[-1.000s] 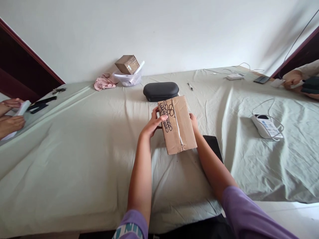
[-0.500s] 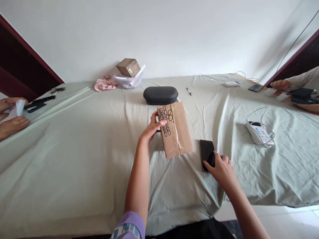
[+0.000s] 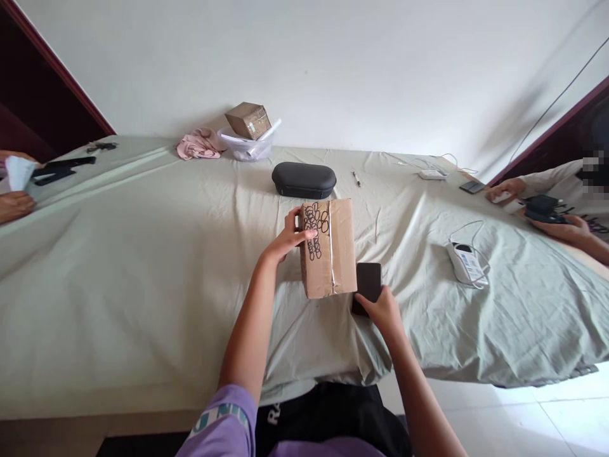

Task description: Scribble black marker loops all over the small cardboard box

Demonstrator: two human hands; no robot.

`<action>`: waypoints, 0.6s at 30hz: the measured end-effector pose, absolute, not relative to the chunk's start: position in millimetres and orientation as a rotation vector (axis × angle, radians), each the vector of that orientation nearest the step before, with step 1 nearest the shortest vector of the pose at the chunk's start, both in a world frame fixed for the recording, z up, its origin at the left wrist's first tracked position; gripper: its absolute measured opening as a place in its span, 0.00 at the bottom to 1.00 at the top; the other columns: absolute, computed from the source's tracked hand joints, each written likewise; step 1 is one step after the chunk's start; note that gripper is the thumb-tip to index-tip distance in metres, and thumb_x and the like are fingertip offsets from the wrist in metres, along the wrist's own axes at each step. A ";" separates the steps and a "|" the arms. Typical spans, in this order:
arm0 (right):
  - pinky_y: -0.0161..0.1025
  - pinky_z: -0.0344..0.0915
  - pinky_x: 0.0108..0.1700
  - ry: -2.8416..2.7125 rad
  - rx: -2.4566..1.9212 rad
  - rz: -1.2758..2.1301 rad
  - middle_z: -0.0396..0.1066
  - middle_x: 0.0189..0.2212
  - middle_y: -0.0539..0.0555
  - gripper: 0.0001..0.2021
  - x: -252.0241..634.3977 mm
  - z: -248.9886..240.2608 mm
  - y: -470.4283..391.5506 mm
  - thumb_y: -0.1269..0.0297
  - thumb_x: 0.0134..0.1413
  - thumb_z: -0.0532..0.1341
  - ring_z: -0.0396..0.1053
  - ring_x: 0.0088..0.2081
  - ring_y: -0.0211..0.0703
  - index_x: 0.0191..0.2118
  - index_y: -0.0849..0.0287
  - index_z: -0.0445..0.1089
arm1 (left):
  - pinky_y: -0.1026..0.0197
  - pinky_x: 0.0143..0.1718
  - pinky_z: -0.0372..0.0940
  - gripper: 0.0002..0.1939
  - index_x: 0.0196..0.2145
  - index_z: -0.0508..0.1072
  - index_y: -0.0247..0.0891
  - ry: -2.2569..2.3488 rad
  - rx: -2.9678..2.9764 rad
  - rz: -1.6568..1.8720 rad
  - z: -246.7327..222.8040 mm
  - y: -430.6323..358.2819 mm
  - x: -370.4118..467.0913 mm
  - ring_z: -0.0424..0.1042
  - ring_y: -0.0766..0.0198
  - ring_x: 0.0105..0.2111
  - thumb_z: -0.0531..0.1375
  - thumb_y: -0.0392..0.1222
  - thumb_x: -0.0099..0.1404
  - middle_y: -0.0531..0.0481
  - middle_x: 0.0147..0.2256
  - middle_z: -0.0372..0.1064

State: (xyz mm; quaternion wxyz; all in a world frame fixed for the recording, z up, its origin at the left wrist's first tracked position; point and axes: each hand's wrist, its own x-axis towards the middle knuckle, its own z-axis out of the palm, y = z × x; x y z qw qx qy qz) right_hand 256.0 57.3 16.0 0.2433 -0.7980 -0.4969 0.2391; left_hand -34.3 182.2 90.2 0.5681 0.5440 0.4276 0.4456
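Observation:
My left hand grips the left side of a brown cardboard box, its thumb on the top face. Black looped scribbles cover the left part of that face, and a strip of tape runs down the middle. Close to the box's lower right edge, my right hand holds a black smartphone between thumb and fingers. Part of the phone is hidden by the hand. Just behind the box lies a dark grey hard case.
At the back are a pink cloth and a clear plastic tub with a small carton on it. A pen and a white corded device lie rightward. Other people's hands work at both sides.
My right hand has brought the phone leftward, up beside the box. The box has turned slightly straighter in my left hand. The whole view has shifted a little.

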 end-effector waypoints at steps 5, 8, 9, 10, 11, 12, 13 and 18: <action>0.56 0.79 0.44 -0.894 -1.444 1.125 0.81 0.34 0.58 0.19 254.9 28.7 56.1 0.48 0.44 0.72 0.82 0.39 0.60 0.39 0.55 0.78 | 0.28 0.64 0.69 0.51 0.69 0.57 0.53 0.997 1.341 1.046 96.4 186.3 -31.7 0.66 0.38 0.66 0.73 0.54 0.52 0.39 0.73 0.51; 0.61 0.80 0.49 -0.786 -1.185 1.096 0.84 0.45 0.56 0.19 246.3 50.7 48.4 0.51 0.50 0.70 0.84 0.48 0.61 0.49 0.47 0.79 | 0.29 0.64 0.69 0.50 0.68 0.57 0.52 0.982 1.371 1.018 100.7 190.7 -27.4 0.64 0.37 0.68 0.73 0.54 0.52 0.39 0.74 0.49; 0.63 0.79 0.52 -0.795 -1.123 1.098 0.83 0.50 0.56 0.21 243.5 59.9 46.0 0.53 0.52 0.69 0.83 0.51 0.62 0.53 0.45 0.78 | 0.29 0.64 0.69 0.50 0.68 0.57 0.51 0.976 1.374 1.012 101.6 191.6 -26.2 0.65 0.38 0.67 0.73 0.54 0.52 0.39 0.73 0.50; 0.65 0.78 0.55 -0.806 -1.057 1.123 0.82 0.54 0.56 0.22 240.7 69.5 43.9 0.52 0.54 0.67 0.83 0.54 0.63 0.55 0.45 0.78 | 0.29 0.64 0.69 0.50 0.68 0.57 0.51 0.968 1.377 1.010 102.3 191.9 -25.1 0.66 0.39 0.66 0.73 0.55 0.52 0.39 0.73 0.51; 0.67 0.76 0.58 -0.804 -0.987 1.158 0.80 0.59 0.58 0.23 237.5 79.2 42.3 0.50 0.57 0.66 0.82 0.55 0.63 0.57 0.47 0.78 | 0.30 0.64 0.69 0.50 0.68 0.57 0.51 0.959 1.380 1.012 102.7 191.9 -24.4 0.67 0.39 0.66 0.73 0.55 0.51 0.39 0.72 0.52; 0.69 0.74 0.61 -0.793 -0.911 1.198 0.78 0.62 0.61 0.25 233.5 88.7 41.2 0.46 0.60 0.64 0.81 0.56 0.64 0.59 0.50 0.78 | 0.30 0.64 0.69 0.51 0.68 0.57 0.51 0.949 1.383 1.015 102.8 191.4 -23.9 0.68 0.40 0.65 0.73 0.56 0.51 0.39 0.71 0.54; 0.70 0.73 0.62 -0.776 -0.842 1.243 0.77 0.64 0.63 0.27 228.5 97.6 40.7 0.42 0.63 0.61 0.81 0.56 0.65 0.60 0.52 0.78 | 0.31 0.64 0.69 0.52 0.68 0.57 0.51 0.940 1.389 1.017 102.7 190.7 -23.6 0.68 0.41 0.64 0.73 0.56 0.50 0.39 0.70 0.56; 0.73 0.74 0.59 -0.645 -0.593 1.587 0.80 0.60 0.64 0.29 189.1 125.7 43.2 0.39 0.69 0.57 0.80 0.56 0.66 0.64 0.51 0.75 | 0.36 0.62 0.70 0.53 0.69 0.57 0.52 0.926 1.421 1.048 103.6 184.3 -22.0 0.70 0.45 0.61 0.74 0.57 0.50 0.42 0.65 0.63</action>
